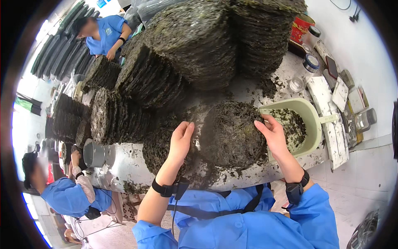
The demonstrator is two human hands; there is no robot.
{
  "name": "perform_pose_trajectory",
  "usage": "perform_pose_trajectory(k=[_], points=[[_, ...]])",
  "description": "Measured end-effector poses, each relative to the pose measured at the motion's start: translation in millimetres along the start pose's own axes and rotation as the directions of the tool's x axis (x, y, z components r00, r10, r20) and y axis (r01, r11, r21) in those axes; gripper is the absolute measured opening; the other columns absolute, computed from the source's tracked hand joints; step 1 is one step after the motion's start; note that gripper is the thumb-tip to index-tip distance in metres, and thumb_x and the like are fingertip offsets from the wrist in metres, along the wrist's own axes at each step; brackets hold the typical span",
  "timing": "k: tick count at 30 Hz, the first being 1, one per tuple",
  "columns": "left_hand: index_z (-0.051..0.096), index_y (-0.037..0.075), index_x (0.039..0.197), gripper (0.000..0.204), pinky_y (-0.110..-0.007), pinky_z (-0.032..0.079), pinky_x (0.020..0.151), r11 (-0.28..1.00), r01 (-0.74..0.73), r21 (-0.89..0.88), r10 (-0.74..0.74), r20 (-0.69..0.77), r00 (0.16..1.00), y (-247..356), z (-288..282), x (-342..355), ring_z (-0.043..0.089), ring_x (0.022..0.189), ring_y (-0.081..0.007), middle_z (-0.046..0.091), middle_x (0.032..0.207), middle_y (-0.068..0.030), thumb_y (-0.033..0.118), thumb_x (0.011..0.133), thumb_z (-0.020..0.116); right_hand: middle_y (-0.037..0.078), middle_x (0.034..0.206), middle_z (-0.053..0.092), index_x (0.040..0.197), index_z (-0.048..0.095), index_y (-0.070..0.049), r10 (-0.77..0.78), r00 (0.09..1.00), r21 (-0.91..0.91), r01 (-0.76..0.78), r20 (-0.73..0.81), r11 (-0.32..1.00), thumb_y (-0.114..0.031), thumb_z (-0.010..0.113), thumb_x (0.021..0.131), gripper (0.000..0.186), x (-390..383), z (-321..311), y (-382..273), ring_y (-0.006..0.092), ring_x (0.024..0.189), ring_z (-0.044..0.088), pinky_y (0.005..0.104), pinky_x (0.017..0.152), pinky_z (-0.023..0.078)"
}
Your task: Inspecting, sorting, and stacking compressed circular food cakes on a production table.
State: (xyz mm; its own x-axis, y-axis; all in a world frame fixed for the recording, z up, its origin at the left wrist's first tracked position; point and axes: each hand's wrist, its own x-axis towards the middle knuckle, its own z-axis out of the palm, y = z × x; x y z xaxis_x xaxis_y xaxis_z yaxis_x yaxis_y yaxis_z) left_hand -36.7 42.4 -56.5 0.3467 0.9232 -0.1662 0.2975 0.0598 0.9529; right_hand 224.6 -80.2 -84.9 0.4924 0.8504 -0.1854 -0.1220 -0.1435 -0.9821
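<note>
A round, flat dried seaweed cake (pixel 234 137), dark and rough, lies on the worktable in front of me. At its right edge is my right hand (pixel 273 135), thumb and fingers closed on the rim. My left hand (pixel 180 143) is held left of the cake, apart from it, with thumb and fingertips pressed together. Whether a small piece sits in that pinch I cannot make out. Beneath and beside the left hand is another dark seaweed cake (pixel 155 153). A pale green scoop (pixel 317 133) holding loose seaweed bits stands right beside my right hand.
Tall seaweed stacks (pixel 190 45) rise at the back, with more leaning stacks (pixel 112 118) to the left. A grey cup (pixel 93 154) stands near the left table edge. Jars (pixel 311 63) and white blocks (pixel 331 141) line the right. Two co-workers in blue are at left.
</note>
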Motion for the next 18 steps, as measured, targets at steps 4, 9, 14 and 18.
perform_pose_trajectory(k=[4,9,14,18], points=[[0.062,-0.001,0.104,0.021,-0.029,0.045,0.069,0.883,-0.411,0.227,0.39,0.133,0.911,-2.6,6.6,5.8,0.054,0.074,-0.0161,0.056,0.083,-0.0072,0.017,0.093,0.06,0.01,0.109,0.059,0.123,0.054,-0.003,-0.3,0.954,-0.496,0.252,-0.018,0.831,-0.025,0.072,0.084,0.048,-2.6,5.2,-6.9,0.0187,0.097,0.054,0.0294,0.079,0.045],[0.057,0.006,0.127,0.043,-0.028,0.046,0.078,0.837,-0.417,0.354,0.354,0.231,0.906,12.0,-6.0,-9.8,0.053,0.09,-0.0169,0.052,0.113,-0.0083,0.008,0.085,0.067,0.01,0.115,0.056,0.118,0.058,-0.008,-0.463,0.885,-0.583,0.351,-0.049,0.733,-0.016,0.066,0.087,0.033,-18.7,-8.6,-8.4,0.0213,0.1,0.054,0.0312,0.081,0.046],[0.057,0.007,0.125,0.042,-0.034,0.045,0.089,0.828,-0.242,0.506,0.299,-0.034,0.954,-18.0,-92.5,-44.3,0.052,0.107,-0.0254,0.051,0.119,-0.0137,0.01,0.084,0.067,0.01,0.114,0.058,0.109,0.062,-0.005,-0.428,0.899,-0.501,0.328,-0.094,0.801,-0.005,0.06,0.088,0.022,-46.8,-20.5,-8.6,0.0209,0.103,0.057,0.0302,0.083,0.046],[0.053,0.006,0.129,0.049,-0.034,0.04,0.093,0.903,0.0,0.43,0.159,-0.333,0.929,-77.5,-144.8,-96.3,0.05,0.11,-0.024,0.051,0.118,-0.0108,0.011,0.083,0.068,0.01,0.105,0.064,0.102,0.064,-0.004,-0.606,0.787,-0.593,0.542,0.111,0.595,-0.001,0.063,0.083,0.019,-83.9,22.9,-28.5,0.0243,0.096,0.06,0.0327,0.082,0.047]])
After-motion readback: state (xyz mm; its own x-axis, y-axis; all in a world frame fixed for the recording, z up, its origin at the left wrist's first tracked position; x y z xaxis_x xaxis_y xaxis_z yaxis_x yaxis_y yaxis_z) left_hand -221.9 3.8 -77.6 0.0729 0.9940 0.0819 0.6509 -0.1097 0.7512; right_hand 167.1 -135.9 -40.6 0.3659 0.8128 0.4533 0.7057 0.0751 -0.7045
